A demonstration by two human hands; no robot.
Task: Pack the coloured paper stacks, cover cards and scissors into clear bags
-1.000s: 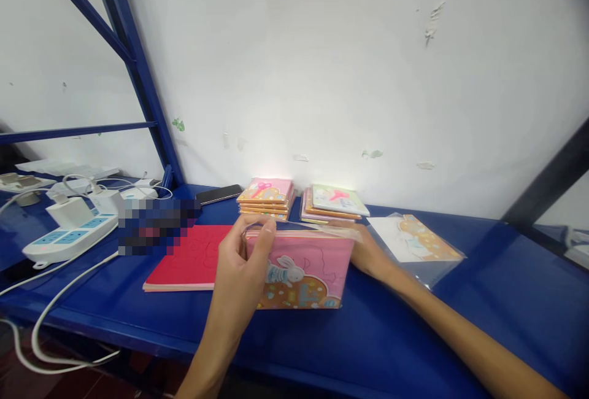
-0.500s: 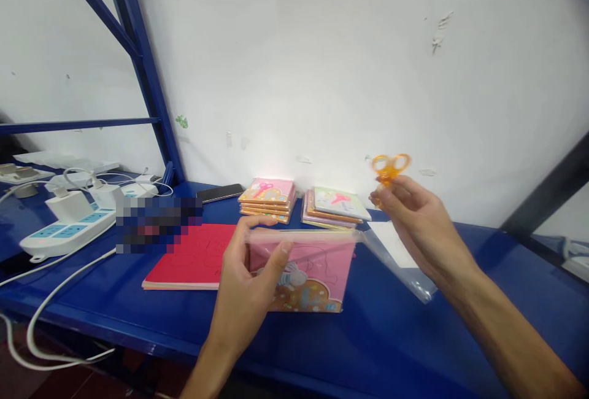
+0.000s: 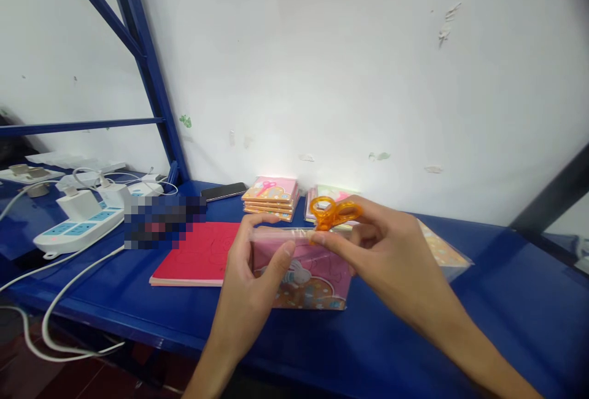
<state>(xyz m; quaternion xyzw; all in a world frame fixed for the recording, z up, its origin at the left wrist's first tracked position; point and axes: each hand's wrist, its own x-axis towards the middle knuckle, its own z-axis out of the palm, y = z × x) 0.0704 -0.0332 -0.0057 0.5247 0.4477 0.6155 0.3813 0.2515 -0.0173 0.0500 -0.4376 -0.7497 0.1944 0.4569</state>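
My left hand (image 3: 257,258) grips the left side of a pink booklet (image 3: 317,282) in a clear plastic sleeve, held upright with its top edge facing up. A cartoon animal and an orange-brown patterned band show on its front. Between the thumb and fingers of my right hand (image 3: 377,236) is a pair of small orange scissors (image 3: 329,215), handles upward. The scissors are at the sleeve's upper edge; their blades are hidden, so I cannot tell whether they are inside. Under the left hand's far side lies a red book (image 3: 197,255).
Behind stand a stack of packed booklets (image 3: 271,196) and a second stack (image 3: 315,199), partly covered by my right hand. Another sleeved sheet (image 3: 444,248) lies to the right. A phone (image 3: 224,191), a power strip (image 3: 76,233) and white cables (image 3: 50,325) occupy the left.
My right hand has brought the orange scissors left and down to the sleeve's top edge. My left hand keeps its grip on the booklet. A patterned sheet now shows at the right.
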